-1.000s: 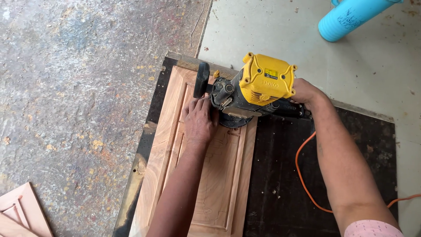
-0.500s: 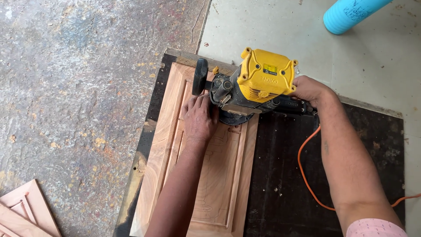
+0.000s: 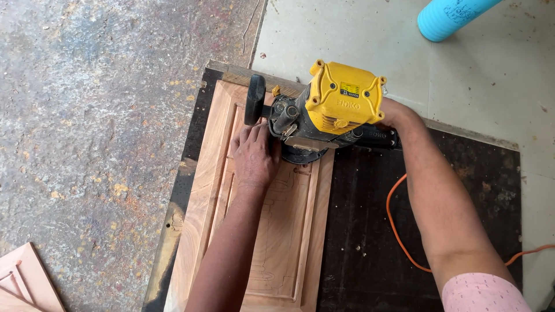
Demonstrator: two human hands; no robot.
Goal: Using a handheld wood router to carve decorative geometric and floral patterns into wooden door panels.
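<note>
A yellow and black power router (image 3: 332,110) stands on a long wooden door panel (image 3: 277,231) with a raised frame and pencil lines on its middle field. My left hand (image 3: 254,156) lies flat on the panel, pressed against the router's base just below its black round knob (image 3: 254,99). My right hand (image 3: 393,115) grips the handle on the router's right side, mostly hidden behind the yellow housing. The panel lies on a dark board (image 3: 404,231).
An orange power cable (image 3: 399,231) curves across the dark board to the right. A blue plastic pipe (image 3: 448,17) lies at the top right on the pale floor. Another wooden panel corner (image 3: 23,283) shows at the bottom left on the rough concrete.
The view has shifted slightly; the router and both hands stay in nearly the same place on the panel's upper end.
</note>
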